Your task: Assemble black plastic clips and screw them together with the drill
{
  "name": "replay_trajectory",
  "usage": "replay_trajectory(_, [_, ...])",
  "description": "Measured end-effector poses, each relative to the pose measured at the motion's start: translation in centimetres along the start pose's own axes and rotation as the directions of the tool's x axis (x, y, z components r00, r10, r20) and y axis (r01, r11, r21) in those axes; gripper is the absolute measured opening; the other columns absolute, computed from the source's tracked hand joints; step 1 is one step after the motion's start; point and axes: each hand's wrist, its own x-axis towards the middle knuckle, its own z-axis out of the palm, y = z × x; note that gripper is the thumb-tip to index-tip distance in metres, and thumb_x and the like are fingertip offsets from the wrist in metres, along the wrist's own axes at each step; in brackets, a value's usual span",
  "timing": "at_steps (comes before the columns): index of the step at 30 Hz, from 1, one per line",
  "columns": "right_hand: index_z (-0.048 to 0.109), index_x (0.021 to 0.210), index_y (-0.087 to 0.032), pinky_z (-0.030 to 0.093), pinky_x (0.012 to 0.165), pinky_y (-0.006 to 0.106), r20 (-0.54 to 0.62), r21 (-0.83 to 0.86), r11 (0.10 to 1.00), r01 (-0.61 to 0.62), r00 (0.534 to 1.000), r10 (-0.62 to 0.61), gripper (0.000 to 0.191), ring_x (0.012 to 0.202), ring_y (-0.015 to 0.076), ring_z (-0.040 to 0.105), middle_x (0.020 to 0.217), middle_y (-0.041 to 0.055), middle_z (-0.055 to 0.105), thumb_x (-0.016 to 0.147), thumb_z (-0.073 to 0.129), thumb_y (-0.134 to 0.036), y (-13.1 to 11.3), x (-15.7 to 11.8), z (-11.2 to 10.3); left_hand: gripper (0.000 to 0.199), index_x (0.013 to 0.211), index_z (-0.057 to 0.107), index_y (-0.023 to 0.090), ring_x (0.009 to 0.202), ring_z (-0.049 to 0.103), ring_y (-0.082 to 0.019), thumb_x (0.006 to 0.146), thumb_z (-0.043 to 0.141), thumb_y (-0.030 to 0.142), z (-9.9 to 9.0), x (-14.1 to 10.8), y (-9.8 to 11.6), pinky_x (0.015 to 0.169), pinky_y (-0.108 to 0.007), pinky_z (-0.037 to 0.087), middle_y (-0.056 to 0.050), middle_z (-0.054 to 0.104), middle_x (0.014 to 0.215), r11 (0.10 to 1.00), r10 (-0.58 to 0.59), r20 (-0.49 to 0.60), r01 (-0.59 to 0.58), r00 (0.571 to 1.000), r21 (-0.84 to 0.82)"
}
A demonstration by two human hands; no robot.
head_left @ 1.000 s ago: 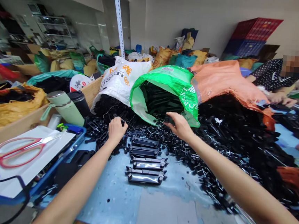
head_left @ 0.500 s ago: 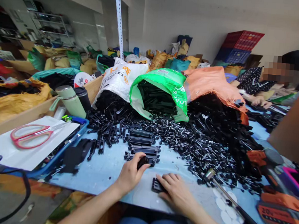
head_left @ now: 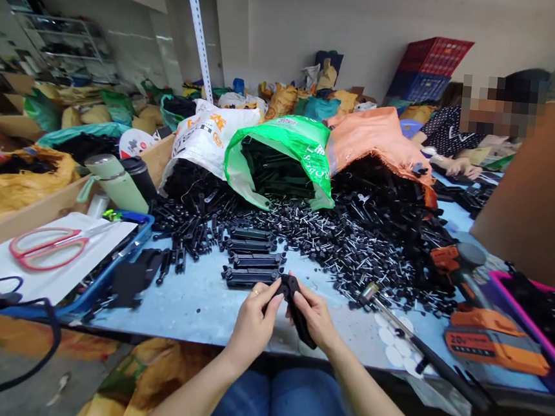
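Note:
Near the table's front edge, my left hand (head_left: 257, 319) pinches a small black part (head_left: 280, 288). My right hand (head_left: 315, 318) is wrapped round a longer black plastic piece (head_left: 301, 317), slanted down to the right. The two parts meet at their upper ends between my hands. Just beyond my hands lies a row of several black assembled pieces (head_left: 255, 260). Behind them spreads a pile of black parts with metal pins (head_left: 342, 246). Loose black links (head_left: 193, 226) lie left of that pile.
Behind are white (head_left: 216, 134), green (head_left: 284, 128) and orange (head_left: 367, 128) sacks. Red-handled scissors (head_left: 48, 249) lie on paper at left, by a blue tray (head_left: 146, 222). A hammer (head_left: 403, 329) and orange power tool (head_left: 496, 344) are at right. A person's hands (head_left: 460, 167) work beyond.
My right hand has lifted the black piece off the table and brought it up to my left hand. The two parts now touch. The camera view has shifted slightly.

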Motion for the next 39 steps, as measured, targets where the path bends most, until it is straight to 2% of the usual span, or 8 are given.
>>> replay_trajectory(6, [0.041,0.134,-0.029,0.049,0.068,0.03,0.232,-0.483,0.803,0.35,0.935,-0.269,0.048,0.073,0.0139,0.052,0.087,0.0039,0.053,0.087,0.049,-0.037,-2.5,-0.5,-2.7,0.035,0.122,0.054,0.021,0.083,0.055,-0.016,0.09,0.042,0.025,-0.7,-0.4,0.9,0.075,-0.028,0.047,-0.007,0.055,0.09,0.982,0.16,0.033,-0.163,0.987,0.1])
replay_trajectory(14, [0.033,0.138,-0.031,0.051,0.062,0.03,0.066,-0.403,0.848,0.345,0.935,-0.35,0.05,0.079,0.0167,0.054,0.104,0.0082,0.053,0.089,0.045,-0.033,-0.9,-1.5,0.6,0.037,0.126,0.05,0.02,0.086,0.055,-0.015,0.091,0.039,0.02,0.8,0.0,0.4,0.075,-0.027,0.047,-0.008,0.055,0.095,0.966,0.259,-0.17,-0.256,0.951,0.037])
replay_trajectory(18, [0.032,0.139,-0.03,0.052,0.067,0.031,0.018,-0.399,0.85,0.343,0.93,-0.366,0.051,0.083,0.0174,0.056,0.108,0.0087,0.054,0.09,0.045,-0.034,0.0,-1.5,1.7,0.035,0.123,0.052,0.019,0.086,0.055,-0.015,0.091,0.039,0.019,-0.1,0.5,-0.7,0.076,-0.028,0.047,-0.008,0.056,0.095,0.951,0.307,-0.069,-0.305,0.949,0.037])
replay_trajectory(25, [0.04,0.134,-0.028,0.047,0.082,0.035,0.238,-0.754,0.584,0.3,0.954,-0.182,0.046,0.094,0.0196,0.057,0.108,0.0059,0.06,0.091,0.039,-0.044,-0.6,1.1,-2.5,0.042,0.131,0.041,0.018,0.1,0.055,-0.022,0.091,0.033,0.02,1.1,-1.3,-3.5,0.081,-0.037,0.048,-0.013,0.053,0.112,0.95,-0.016,-0.104,0.047,0.995,0.307])
replay_trajectory(28, [0.049,0.127,-0.026,0.044,0.086,0.035,0.014,-0.936,0.335,0.109,0.962,-0.272,0.043,0.101,0.0212,0.054,0.112,0.0066,0.06,0.091,0.036,-0.046,-3.0,5.3,-8.5,0.053,0.134,0.036,0.025,0.118,0.042,-0.027,0.083,0.044,0.014,1.3,-0.8,-3.2,0.097,-0.05,0.034,-0.011,0.044,0.129,0.837,0.106,0.22,-0.206,0.97,0.506])
replay_trajectory(31, [0.045,0.13,-0.02,0.04,0.09,0.038,-0.324,-0.945,0.155,-0.287,0.884,-0.338,0.045,0.111,0.0246,0.048,0.117,0.0116,0.057,0.092,0.035,-0.042,-5.8,11.3,-14.1,0.046,0.123,0.048,0.028,0.111,0.048,-0.023,0.081,0.044,0.009,1.6,0.8,-2.1,0.102,-0.052,0.026,-0.005,0.057,0.113,0.699,0.183,0.649,-0.562,0.738,0.442])
replay_trajectory(33, [0.044,0.129,-0.017,0.041,0.088,0.039,-0.467,-0.883,0.079,-0.462,0.852,-0.236,0.045,0.111,0.0264,0.049,0.114,0.0146,0.058,0.09,0.041,-0.039,-7.2,15.0,-16.4,0.041,0.119,0.051,0.023,0.096,0.054,-0.02,0.083,0.042,0.007,2.1,1.7,-1.5,0.094,-0.044,0.037,-0.006,0.061,0.097,0.638,0.129,0.737,-0.625,0.663,0.451])
replay_trajectory(39, [0.061,0.106,-0.008,0.045,0.075,0.033,-0.564,-0.825,0.073,-0.56,0.825,-0.041,0.033,0.093,0.0257,0.06,0.1,0.0185,0.063,0.077,0.057,-0.024,-8.2,20.3,-18.5,0.04,0.125,0.044,0.018,0.085,0.055,-0.022,0.087,0.039,0.009,2.3,2.5,-2.5,0.071,-0.034,0.046,-0.008,0.06,0.094,0.509,0.033,0.588,-0.519,0.809,0.686])
